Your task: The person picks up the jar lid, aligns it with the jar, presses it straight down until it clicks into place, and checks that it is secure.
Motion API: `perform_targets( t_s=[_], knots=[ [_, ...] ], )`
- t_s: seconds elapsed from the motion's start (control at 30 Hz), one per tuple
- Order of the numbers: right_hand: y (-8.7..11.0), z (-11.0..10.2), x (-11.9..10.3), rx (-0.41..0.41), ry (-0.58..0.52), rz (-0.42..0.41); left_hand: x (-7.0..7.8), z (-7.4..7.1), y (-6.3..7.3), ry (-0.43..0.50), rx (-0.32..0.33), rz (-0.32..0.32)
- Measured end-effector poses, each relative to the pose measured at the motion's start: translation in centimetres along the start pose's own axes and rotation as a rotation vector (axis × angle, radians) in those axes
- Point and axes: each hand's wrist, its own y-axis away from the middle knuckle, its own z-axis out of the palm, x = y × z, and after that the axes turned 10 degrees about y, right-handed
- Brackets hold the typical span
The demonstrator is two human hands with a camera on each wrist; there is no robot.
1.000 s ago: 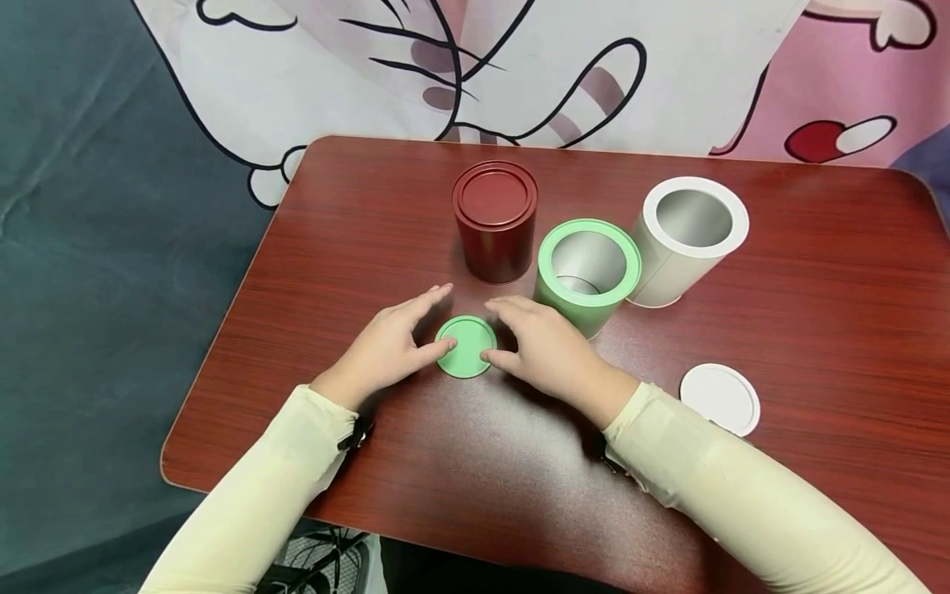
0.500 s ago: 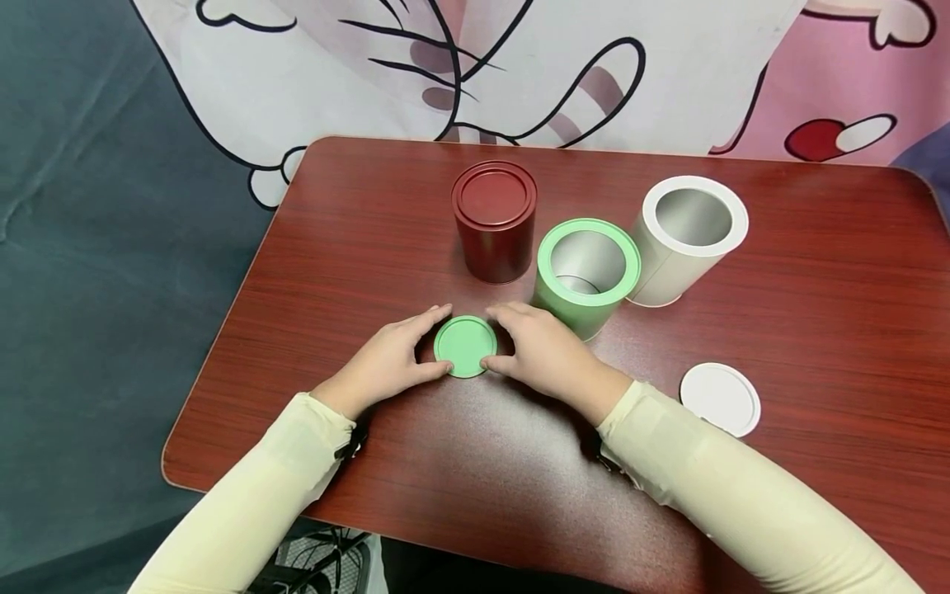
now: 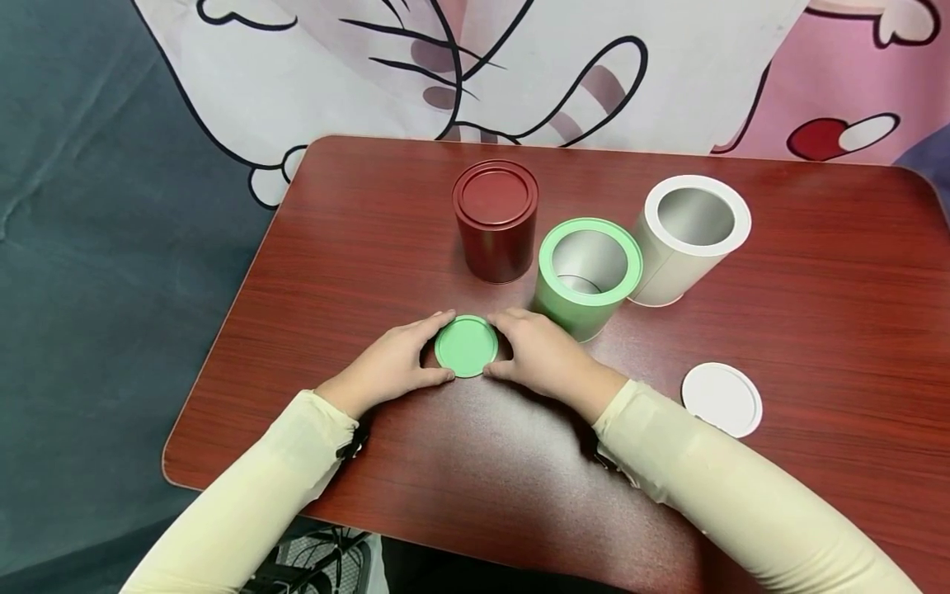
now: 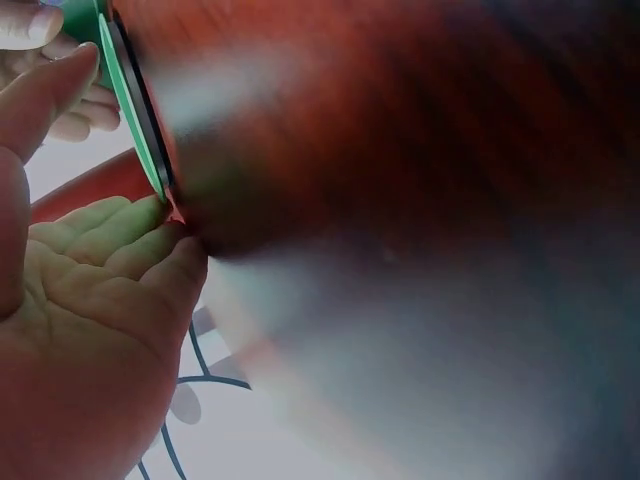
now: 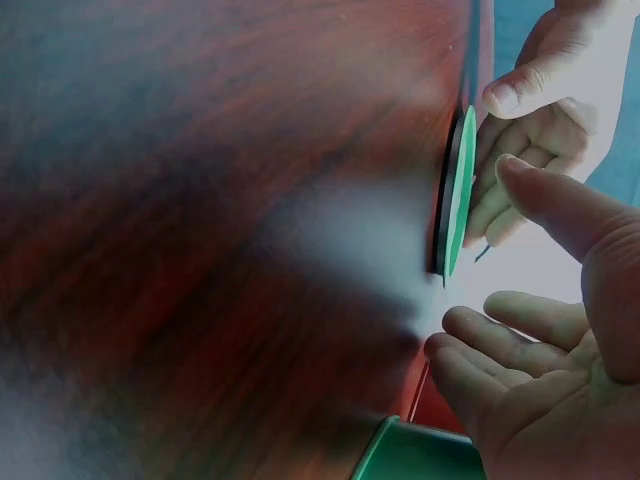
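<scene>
A round green lid lies flat on the table between my two hands. My left hand cups its left side, thumb at the near edge and fingers at the far edge. In the left wrist view, the left fingertips are at the lid's rim. On the other side my right hand curves with thumb and fingers spread. The right wrist view shows a small gap between the right fingertips and the lid. A green can without a lid stands just beyond my right hand.
A dark red can with its lid on stands behind the green lid. An open white can is at the back right. Its neighbour, a white lid, lies near my right forearm. All are on the brown table.
Both thumbs have shifted from over the green lid to its near edge. The far fingers have come down and nearer to the lid, which has stayed in place.
</scene>
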Motion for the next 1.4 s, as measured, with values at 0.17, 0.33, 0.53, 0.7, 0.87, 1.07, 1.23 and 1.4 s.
perform_targets(
  t_s=[0.17, 0.33, 0.53, 0.7, 0.87, 1.07, 1.23, 1.4],
  knots=[
    [-0.2, 0.3, -0.2, -0.018, 0.023, -0.008, -0.1, 0.1, -0.1, -0.003, -0.003, -0.001],
    [-0.2, 0.6, -0.3, -0.012, 0.084, -0.014, -0.2, 0.1, -0.2, -0.010, 0.002, 0.017],
    [-0.3, 1.2, -0.2, 0.064, 0.135, -0.043, -0.2, 0.1, -0.2, -0.027, -0.004, 0.028],
    [-0.4, 1.4, 0.0, 0.081, 0.134, -0.042, -0.3, 0.1, -0.3, -0.049, -0.005, 0.037],
    [-0.4, 1.4, 0.2, 0.075, 0.119, -0.050, -0.4, 0.1, -0.2, -0.056, -0.004, 0.050],
    [-0.1, 1.4, 0.4, 0.067, 0.071, -0.047, -0.3, -0.1, -0.1, -0.028, -0.025, 0.044],
    [0.4, 1.1, 0.4, 0.089, 0.014, -0.057, -0.3, -0.4, 0.2, 0.000, -0.025, 0.046],
    [1.0, 0.4, 0.6, 0.148, -0.034, -0.063, 0.0, -0.9, 0.4, 0.048, 0.004, 0.076]
  ],
)
